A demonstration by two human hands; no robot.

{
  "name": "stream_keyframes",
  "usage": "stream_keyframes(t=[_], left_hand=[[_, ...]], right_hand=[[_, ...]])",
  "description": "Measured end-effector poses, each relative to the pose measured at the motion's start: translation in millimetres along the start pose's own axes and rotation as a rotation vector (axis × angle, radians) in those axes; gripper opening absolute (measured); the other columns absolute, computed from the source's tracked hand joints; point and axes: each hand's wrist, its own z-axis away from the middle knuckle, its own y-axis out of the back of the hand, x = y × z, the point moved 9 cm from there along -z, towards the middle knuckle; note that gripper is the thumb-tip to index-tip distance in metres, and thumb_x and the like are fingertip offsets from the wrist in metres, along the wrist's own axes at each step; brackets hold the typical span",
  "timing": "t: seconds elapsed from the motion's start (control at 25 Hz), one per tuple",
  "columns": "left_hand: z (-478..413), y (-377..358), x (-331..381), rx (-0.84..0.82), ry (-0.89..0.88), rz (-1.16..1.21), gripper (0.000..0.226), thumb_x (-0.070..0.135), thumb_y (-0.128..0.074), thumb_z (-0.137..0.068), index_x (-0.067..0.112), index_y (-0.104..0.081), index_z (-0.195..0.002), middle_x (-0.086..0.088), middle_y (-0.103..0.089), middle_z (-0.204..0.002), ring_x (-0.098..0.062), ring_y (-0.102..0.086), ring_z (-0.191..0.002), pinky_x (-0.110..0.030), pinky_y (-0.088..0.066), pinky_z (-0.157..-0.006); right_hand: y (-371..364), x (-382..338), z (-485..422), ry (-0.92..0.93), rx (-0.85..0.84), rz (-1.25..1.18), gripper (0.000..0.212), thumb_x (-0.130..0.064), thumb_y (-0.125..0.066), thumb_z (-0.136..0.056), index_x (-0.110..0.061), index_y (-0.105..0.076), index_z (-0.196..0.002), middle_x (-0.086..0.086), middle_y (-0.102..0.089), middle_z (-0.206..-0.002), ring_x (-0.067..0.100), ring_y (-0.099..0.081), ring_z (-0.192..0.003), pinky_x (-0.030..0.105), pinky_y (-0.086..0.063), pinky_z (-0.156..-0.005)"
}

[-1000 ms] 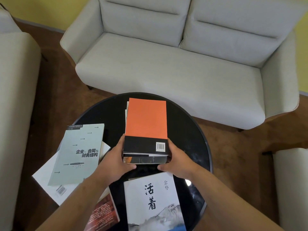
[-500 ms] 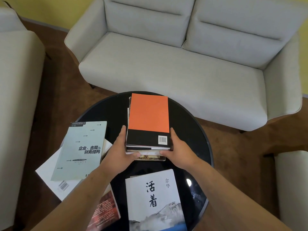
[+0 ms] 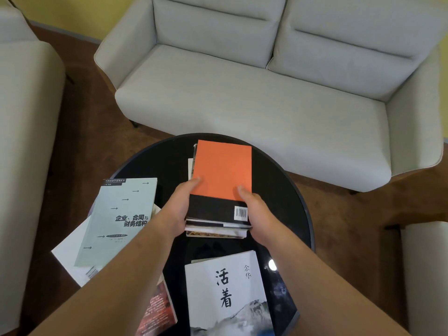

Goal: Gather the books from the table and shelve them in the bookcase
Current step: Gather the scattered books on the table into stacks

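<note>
Both hands grip a small stack of books topped by an orange-and-black paperback (image 3: 222, 170) on the round black glossy table (image 3: 286, 190). Left hand (image 3: 180, 209) and right hand (image 3: 257, 214) clamp the stack's near corners, thumbs pressed on the orange cover, fingers hidden at the sides. Left of the grip lies a pale green paperback (image 3: 121, 219) over a white book (image 3: 70, 255); nearer than the grip, a white book with black characters (image 3: 228, 294) and a dark red book (image 3: 158, 311). Grey fabric sofa (image 3: 254, 93) beyond.

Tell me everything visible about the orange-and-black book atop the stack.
The orange book looks like a paperback, with a matte orange cover, a black band at its near end and a white barcode label there. It lies flat, topmost on the stack over the black round table. The left hand and right hand grip the stack's sides, thumbs pressing on its cover.
</note>
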Motion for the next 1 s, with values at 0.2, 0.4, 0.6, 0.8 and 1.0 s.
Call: stream_keyframes(t=[0.2, 0.4, 0.6, 0.8, 1.0], left_hand=[[-2, 3, 11, 0.007, -0.017, -0.088, 0.041, 0.043, -0.053, -0.098, 0.019, -0.052, -0.131, -0.012, -0.067, -0.116, -0.030, -0.067, -0.101, -0.041, -0.054, -0.078], [-9, -2, 57, 0.115, -0.119, -0.195, 0.052, 0.057, -0.048, -0.097, 0.026, -0.049, -0.139, -0.004, -0.063, -0.117, -0.020, -0.059, -0.099, -0.044, -0.045, -0.098], [-25, -5, 52, 0.055, 0.000, -0.061, 0.070, 0.074, -0.042, -0.090, 0.019, -0.059, -0.128, -0.010, -0.071, -0.112, -0.026, -0.068, -0.102, -0.045, -0.053, -0.091], [-28, -8, 54, 0.041, -0.032, 0.071, 0.047, 0.069, -0.039, -0.095, 0.030, -0.063, -0.100, -0.009, -0.072, -0.105, -0.032, -0.070, -0.097, -0.047, -0.057, -0.083], [-12, 8, 32, 0.110, -0.028, 0.102, 0.046, 0.067, -0.045, -0.093, 0.030, -0.062, -0.114, -0.009, -0.075, -0.109, -0.031, -0.073, -0.099, -0.051, -0.055, -0.094]], right_hand=[[5, -4, -5, 0.015, 0.025, 0.105, 0.075, -0.073, -0.049, -0.084, -0.021, -0.042, -0.137, 0.008, -0.067, -0.120, 0.029, -0.066, -0.110, 0.053, -0.048, -0.105], [4, -48, -24, 0.030, 0.029, -0.128, 0.053, -0.065, -0.053, -0.091, -0.022, -0.061, -0.121, 0.010, -0.072, -0.115, 0.033, -0.069, -0.105, 0.051, -0.051, -0.101], [-6, -48, -30, -0.022, -0.004, -0.176, 0.053, -0.065, -0.054, -0.092, -0.023, -0.062, -0.123, 0.011, -0.073, -0.112, 0.035, -0.071, -0.101, 0.048, -0.057, -0.090], [-21, -58, -37, 0.022, -0.031, -0.016, 0.062, -0.071, -0.041, -0.094, -0.026, -0.055, -0.134, 0.008, -0.071, -0.117, 0.032, -0.069, -0.105, 0.048, -0.055, -0.093], [-10, -52, -21, 0.031, -0.052, -0.003, 0.061, -0.071, -0.037, -0.094, -0.026, -0.060, -0.129, 0.008, -0.074, -0.118, 0.030, -0.071, -0.107, 0.050, -0.051, -0.102]])
